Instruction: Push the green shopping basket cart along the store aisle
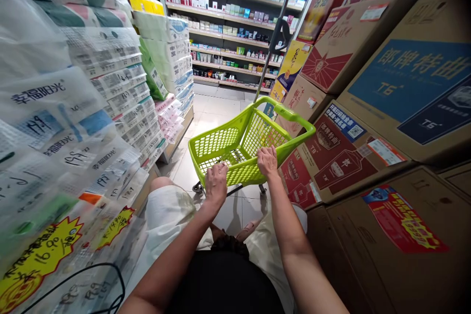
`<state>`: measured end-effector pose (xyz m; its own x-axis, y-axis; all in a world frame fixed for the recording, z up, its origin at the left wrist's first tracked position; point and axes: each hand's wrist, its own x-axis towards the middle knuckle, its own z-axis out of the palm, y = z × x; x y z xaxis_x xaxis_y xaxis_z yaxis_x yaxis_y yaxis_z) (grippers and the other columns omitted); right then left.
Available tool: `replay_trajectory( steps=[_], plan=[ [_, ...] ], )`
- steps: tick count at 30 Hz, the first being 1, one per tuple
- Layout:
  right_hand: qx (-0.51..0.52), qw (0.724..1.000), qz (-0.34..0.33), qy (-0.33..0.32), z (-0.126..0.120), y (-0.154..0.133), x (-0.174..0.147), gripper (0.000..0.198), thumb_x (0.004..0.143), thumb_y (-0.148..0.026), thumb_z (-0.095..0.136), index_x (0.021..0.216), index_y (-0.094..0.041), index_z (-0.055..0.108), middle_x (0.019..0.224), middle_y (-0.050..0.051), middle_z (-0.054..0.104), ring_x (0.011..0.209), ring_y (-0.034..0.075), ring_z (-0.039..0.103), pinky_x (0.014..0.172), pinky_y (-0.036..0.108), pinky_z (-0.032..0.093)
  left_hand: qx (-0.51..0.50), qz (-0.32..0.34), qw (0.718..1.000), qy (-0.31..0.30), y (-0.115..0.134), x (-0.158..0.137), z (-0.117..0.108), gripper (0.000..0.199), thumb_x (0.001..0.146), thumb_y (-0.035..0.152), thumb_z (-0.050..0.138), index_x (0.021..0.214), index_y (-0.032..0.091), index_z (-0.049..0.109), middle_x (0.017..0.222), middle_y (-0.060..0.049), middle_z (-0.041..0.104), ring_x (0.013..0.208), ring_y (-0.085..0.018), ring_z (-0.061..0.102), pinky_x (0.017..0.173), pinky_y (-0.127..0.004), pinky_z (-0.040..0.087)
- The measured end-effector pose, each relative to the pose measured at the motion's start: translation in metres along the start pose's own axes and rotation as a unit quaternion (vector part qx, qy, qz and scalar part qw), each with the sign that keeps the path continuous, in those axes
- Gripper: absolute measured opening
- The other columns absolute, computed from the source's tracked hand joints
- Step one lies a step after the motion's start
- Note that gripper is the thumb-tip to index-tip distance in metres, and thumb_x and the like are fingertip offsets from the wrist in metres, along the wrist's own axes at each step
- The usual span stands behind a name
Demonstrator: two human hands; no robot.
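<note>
In front of my knees stands a lime-green plastic shopping cart [221, 141] on small wheels, turned at an angle in the aisle. Nothing shows in its basket. My left hand [216, 182] is closed over the near rim, with its fingers hooked inward. Farther right along the same rim, my right hand [267, 162] grips the edge in a fist. The cart's handle [290, 115] is on the far right side, away from both hands.
Packs of tissue paper [121, 83] are stacked high on the left. Cardboard liquor cartons [368, 157] rise close on the right. A long pole [265, 66] leans behind the cart. Shelves [235, 34] of small boxed goods cross the aisle's far end, beyond pale floor tiles [209, 108].
</note>
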<state>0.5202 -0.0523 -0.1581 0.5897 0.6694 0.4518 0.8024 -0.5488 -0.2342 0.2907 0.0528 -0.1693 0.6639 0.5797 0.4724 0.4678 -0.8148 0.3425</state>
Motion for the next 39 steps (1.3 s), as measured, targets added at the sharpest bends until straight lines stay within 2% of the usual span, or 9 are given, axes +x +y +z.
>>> replay_trajectory(
  steps=[5,11,14,18,23,29,32,36,39],
  plan=[
    [0.006,1.000,0.007,-0.010,0.005,-0.028,0.001,0.046,0.106,-0.030,0.030,0.102,-0.023,0.075,0.103,0.011,0.076,0.110,0.028,0.056,0.123,0.052,0.016,-0.010,-0.035,0.999,0.011,-0.026,-0.035,-0.010,0.061,0.082,-0.004,0.042,0.131,0.022,0.067,0.124,-0.016,0.059,0.107,-0.031,0.050,0.094,-0.048,0.051],
    [0.065,0.995,-0.034,-0.063,0.025,-0.076,-0.017,0.053,0.109,-0.033,0.028,0.081,-0.025,0.072,0.088,0.004,0.075,0.103,0.021,0.060,0.123,0.044,0.020,-0.045,-0.043,0.998,0.031,-0.046,-0.024,-0.004,0.056,0.083,-0.003,0.041,0.126,0.018,0.069,0.124,-0.017,0.061,0.111,-0.031,0.054,0.099,-0.048,0.048],
    [0.096,0.994,-0.025,-0.054,0.029,-0.074,-0.021,0.053,0.108,-0.031,0.030,0.076,-0.024,0.071,0.091,0.004,0.075,0.113,0.021,0.057,0.121,0.043,0.020,-0.062,-0.056,0.996,0.043,-0.059,-0.022,-0.005,0.051,0.084,-0.001,0.042,0.124,0.017,0.069,0.122,-0.017,0.063,0.113,-0.031,0.055,0.100,-0.048,0.046],
    [0.140,0.988,-0.040,-0.053,0.028,-0.064,-0.019,0.057,0.108,-0.030,0.027,0.071,-0.024,0.069,0.088,0.003,0.075,0.117,0.021,0.055,0.118,0.044,0.022,-0.108,0.055,0.993,0.000,-0.057,-0.018,-0.004,0.054,0.086,-0.002,0.041,0.126,0.022,0.069,0.133,-0.013,0.062,0.122,-0.028,0.055,0.105,-0.045,0.045],
    [0.122,0.989,-0.059,-0.066,0.019,-0.066,-0.022,0.055,0.108,-0.030,0.028,0.074,-0.025,0.070,0.090,0.003,0.076,0.119,0.022,0.054,0.116,0.043,0.023,-0.092,-0.020,0.995,0.010,-0.067,0.003,-0.007,0.053,0.081,-0.003,0.043,0.119,0.021,0.072,0.127,-0.015,0.067,0.118,-0.030,0.059,0.099,-0.048,0.047],
    [0.103,0.989,-0.092,-0.047,0.017,-0.095,-0.046,0.046,0.109,-0.028,0.026,0.096,-0.026,0.070,0.104,0.002,0.075,0.110,0.019,0.059,0.125,0.041,0.015,-0.122,0.057,0.990,-0.034,-0.069,-0.002,-0.008,0.056,0.080,-0.004,0.042,0.118,0.023,0.073,0.130,-0.010,0.069,0.120,-0.027,0.058,0.099,-0.046,0.047],
    [0.154,0.983,-0.081,-0.056,0.023,-0.104,-0.054,0.052,0.109,-0.028,0.021,0.093,-0.027,0.070,0.099,0.002,0.074,0.112,0.019,0.059,0.125,0.041,0.016,-0.114,-0.003,0.993,-0.013,-0.070,0.000,-0.010,0.053,0.081,-0.003,0.042,0.116,0.021,0.073,0.128,-0.013,0.069,0.121,-0.028,0.059,0.100,-0.048,0.046],
    [0.216,0.974,-0.042,-0.054,0.031,-0.106,-0.055,0.061,0.109,-0.031,0.017,0.083,-0.027,0.072,0.089,0.003,0.074,0.127,0.021,0.054,0.126,0.046,0.011,-0.130,0.074,0.987,-0.058,-0.071,-0.001,-0.012,0.056,0.082,-0.003,0.040,0.117,0.023,0.074,0.128,-0.010,0.070,0.121,-0.026,0.058,0.099,-0.044,0.046],
    [0.244,0.968,-0.039,-0.044,0.031,-0.102,-0.057,0.064,0.109,-0.034,0.018,0.077,-0.026,0.072,0.085,0.004,0.073,0.130,0.023,0.053,0.126,0.046,0.012,-0.116,0.046,0.991,-0.045,-0.079,0.002,-0.013,0.057,0.079,-0.004,0.039,0.115,0.023,0.075,0.128,-0.010,0.070,0.119,-0.027,0.058,0.097,-0.045,0.046]
  ],
)
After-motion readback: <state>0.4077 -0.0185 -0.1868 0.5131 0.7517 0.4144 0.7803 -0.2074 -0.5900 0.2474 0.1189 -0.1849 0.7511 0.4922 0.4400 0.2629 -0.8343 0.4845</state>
